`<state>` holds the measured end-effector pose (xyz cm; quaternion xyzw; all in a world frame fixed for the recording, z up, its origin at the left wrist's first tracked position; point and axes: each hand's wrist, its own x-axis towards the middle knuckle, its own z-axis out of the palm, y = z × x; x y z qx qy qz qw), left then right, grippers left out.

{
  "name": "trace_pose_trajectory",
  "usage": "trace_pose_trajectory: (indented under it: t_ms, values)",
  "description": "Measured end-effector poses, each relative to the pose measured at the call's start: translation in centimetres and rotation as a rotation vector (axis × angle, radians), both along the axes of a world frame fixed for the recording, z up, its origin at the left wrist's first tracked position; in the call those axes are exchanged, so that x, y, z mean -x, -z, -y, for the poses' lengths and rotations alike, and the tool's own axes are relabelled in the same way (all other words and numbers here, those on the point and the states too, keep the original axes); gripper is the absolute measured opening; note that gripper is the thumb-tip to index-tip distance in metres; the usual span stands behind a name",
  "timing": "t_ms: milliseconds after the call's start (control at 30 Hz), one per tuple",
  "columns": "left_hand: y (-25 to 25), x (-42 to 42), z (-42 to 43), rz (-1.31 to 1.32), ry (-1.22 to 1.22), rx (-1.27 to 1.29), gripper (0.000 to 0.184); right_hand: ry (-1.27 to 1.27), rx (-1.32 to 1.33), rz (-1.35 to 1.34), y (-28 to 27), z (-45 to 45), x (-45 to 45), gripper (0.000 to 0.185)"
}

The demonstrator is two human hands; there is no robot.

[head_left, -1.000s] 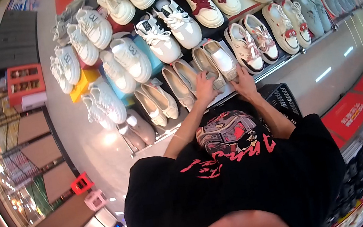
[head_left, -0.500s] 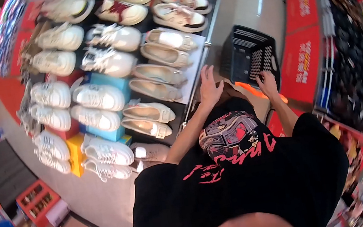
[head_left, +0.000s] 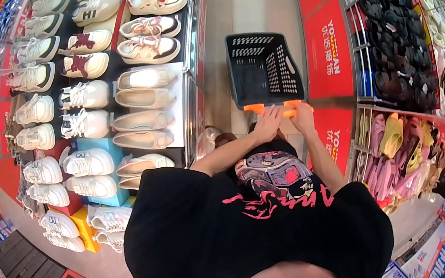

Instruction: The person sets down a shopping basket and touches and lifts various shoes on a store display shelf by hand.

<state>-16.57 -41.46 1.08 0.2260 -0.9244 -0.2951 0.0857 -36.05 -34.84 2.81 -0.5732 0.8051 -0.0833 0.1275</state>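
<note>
A black plastic shopping basket [head_left: 268,88] with slotted sides stands in the aisle ahead of me, and nothing shows inside it. Along its near edge runs an orange handle [head_left: 254,109]. My left hand [head_left: 270,122] is closed over the middle of this handle, its fingers partly foreshortened. Just to its right, my right hand [head_left: 303,117] wraps round the handle's other end. Both forearms reach forward from my black T-shirt [head_left: 207,228].
On the left a display table carries rows of white sneakers [head_left: 88,163] and pale flat shoes [head_left: 145,99]. To the right, red sign panels [head_left: 328,58] front a rack of black sandals [head_left: 394,47], with pink and yellow slippers [head_left: 391,135] nearer me. The aisle floor [head_left: 247,1] stretches ahead.
Both hands were apart and off to the sides of the handle; now they are together on it. My view has turned, so the basket appears further left and straighter ahead.
</note>
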Motion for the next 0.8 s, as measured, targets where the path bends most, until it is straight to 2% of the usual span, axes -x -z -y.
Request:
trace_pose_trajectory:
  t_ms: [33, 67, 100, 167, 200, 300, 433, 633, 700, 800]
  values:
    - [0.7, 0.4, -0.1, 0.034, -0.006, -0.034, 0.071, -0.015, 0.012, 0.0, 0.7, 0.8, 0.7, 0.025]
    - [1.6, 1.0, 0.0, 0.024, -0.04, 0.075, 0.062, -0.044, -0.146, -0.084, 1.4, 1.4, 1.3, 0.021]
    - [1.5, 1.5, 0.8, 0.026, -0.066, 0.081, 0.062, -0.078, -0.307, -0.171, 1.7, 1.9, 1.8, 0.018]
    - [0.8, 2.1, 2.3, 0.149, 0.023, 0.135, 0.052, -0.138, -0.243, -0.159, 2.0, 2.2, 2.9, 0.018]
    - [1.8, 2.5, 2.4, 0.107, -0.022, 0.166, 0.042, -0.17, -0.184, -0.145, 2.1, 2.8, 3.3, 0.019]
    - [0.1, 3.8, 4.3, 0.204, -0.133, 0.149, 0.043, -0.179, -0.176, -0.108, 1.5, 6.1, 4.1, 0.02]
    - [0.4, 5.4, 8.4, 0.219, -0.239, 0.216, 0.048, -0.164, -0.123, -0.088, 0.6, 10.9, 5.2, 0.022]
    - [0.9, 9.3, 15.4, 0.245, -0.444, 0.218, 0.044, -0.163, -0.093, -0.11, 1.1, 19.7, 7.6, 0.024]
    - [1.3, 10.5, 18.1, 0.22, -0.486, 0.088, 0.049, -0.117, -0.092, -0.117, 1.1, 22.3, 8.3, 0.026]
    - [1.8, 11.8, 22.0, 0.176, -0.516, 0.077, 0.054, -0.073, -0.142, -0.121, 1.3, 26.2, 9.3, 0.029]
